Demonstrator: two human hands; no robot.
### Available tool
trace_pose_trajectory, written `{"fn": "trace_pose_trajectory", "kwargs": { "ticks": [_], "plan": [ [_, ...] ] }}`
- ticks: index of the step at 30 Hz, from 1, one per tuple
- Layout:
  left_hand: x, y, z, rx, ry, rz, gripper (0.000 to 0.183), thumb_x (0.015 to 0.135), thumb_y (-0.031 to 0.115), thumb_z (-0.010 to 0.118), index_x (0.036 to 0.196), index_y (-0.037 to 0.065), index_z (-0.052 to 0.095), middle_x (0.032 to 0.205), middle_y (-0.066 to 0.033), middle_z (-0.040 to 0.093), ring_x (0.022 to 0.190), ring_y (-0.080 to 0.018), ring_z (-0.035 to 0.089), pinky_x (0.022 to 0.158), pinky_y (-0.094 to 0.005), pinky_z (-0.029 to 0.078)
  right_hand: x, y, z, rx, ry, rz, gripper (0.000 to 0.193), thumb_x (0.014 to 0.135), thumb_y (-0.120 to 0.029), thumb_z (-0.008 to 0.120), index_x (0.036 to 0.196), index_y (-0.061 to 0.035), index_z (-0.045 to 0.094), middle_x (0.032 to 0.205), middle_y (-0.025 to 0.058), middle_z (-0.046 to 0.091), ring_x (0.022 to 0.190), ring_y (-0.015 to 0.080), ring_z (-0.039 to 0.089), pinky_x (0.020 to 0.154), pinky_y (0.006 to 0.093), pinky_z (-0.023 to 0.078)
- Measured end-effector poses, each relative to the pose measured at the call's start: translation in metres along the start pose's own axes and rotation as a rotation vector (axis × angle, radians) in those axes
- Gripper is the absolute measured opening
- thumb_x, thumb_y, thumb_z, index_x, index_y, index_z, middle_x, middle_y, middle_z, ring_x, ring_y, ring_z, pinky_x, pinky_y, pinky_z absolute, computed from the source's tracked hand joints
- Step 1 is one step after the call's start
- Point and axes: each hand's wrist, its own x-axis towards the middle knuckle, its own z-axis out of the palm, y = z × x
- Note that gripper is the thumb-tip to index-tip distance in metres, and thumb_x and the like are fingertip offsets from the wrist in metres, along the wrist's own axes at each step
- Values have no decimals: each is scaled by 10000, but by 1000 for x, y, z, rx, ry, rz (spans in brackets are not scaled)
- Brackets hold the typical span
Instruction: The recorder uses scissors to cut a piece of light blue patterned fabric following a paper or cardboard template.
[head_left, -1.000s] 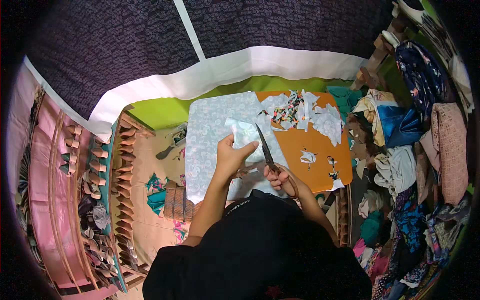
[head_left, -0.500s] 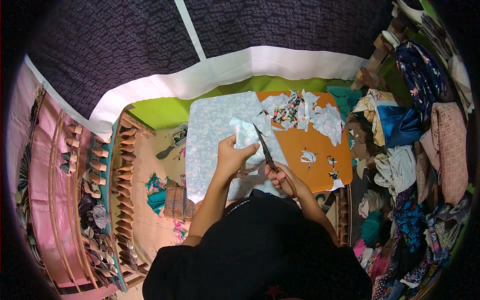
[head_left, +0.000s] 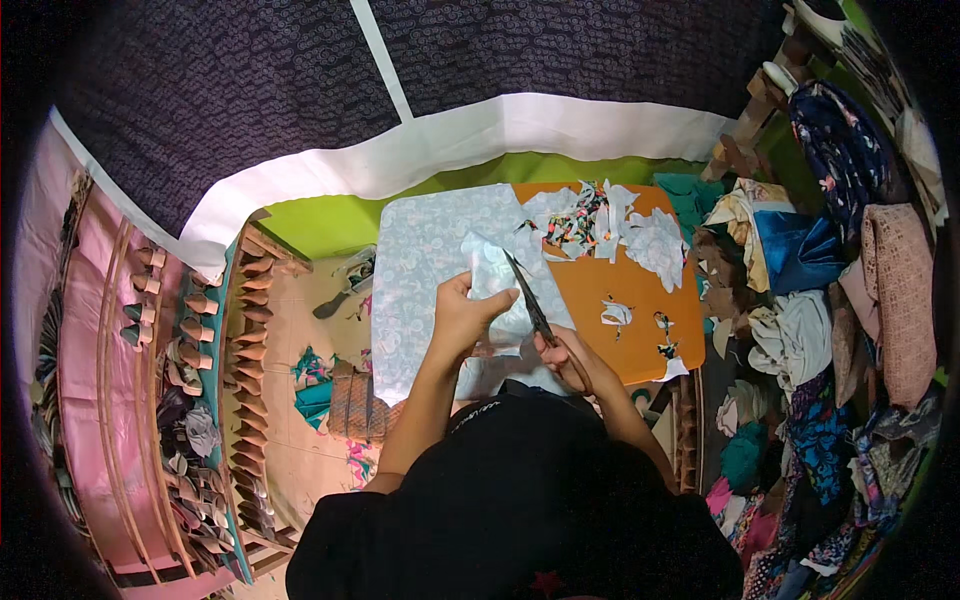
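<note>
Apparently midway through trimming, with small white cloth piece [head_left: 487,262] pinched in left hand [head_left: 463,312] over pale patterned fabric sheet [head_left: 420,240] on orange tabletop [head_left: 645,335], dark metal scissors [head_left: 529,298] in closed grip of right hand [head_left: 566,358], irregular white-and-floral scraps [head_left: 580,228] seemingly already cut, further cuts likely outstanding.

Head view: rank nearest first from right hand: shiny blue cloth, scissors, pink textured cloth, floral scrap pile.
1. Scissors, in the right hand
2. Floral scrap pile, far side of table
3. Shiny blue cloth, right of table
4. Pink textured cloth, farther right
</note>
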Motion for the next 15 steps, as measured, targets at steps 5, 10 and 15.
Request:
{"fn": "trace_pose_trajectory", "kwargs": {
  "ticks": [5, 10, 15],
  "plan": [
    [-1, 0, 0, -13, -3, -22, 169, 650, 46, 660, 793, -17, 597, 706, -52, 608, 584, -92, 554, 542, -229, 452, -2, -2, -1, 124, 34, 186, 805, 479, -807, 450, 800, -69, 420, 592, -65, 344, 501, 25, 319, 441, 164, 274],
    [-4, 1, -1, 42, -39, -27, 169, 647, 60, 664, 787, -13, 602, 691, -54, 606, 581, -94, 555, 531, -234, 453, -3, -3, -5, -24, 8, 17, 771, 541, -791, 413, 789, -61, 427, 598, -56, 359, 518, 30, 341, 449, 171, 287],
    [-3, 3, -4, 91, -45, -42, 183, 635, 72, 668, 787, -9, 607, 688, -56, 607, 563, -96, 551, 515, -240, 453, -7, -13, -8, -283, -28, -78, 769, 565, -786, 391, 793, -54, 441, 610, -43, 368, 531, 47, 366, 455, 187, 299]
  ]
}}
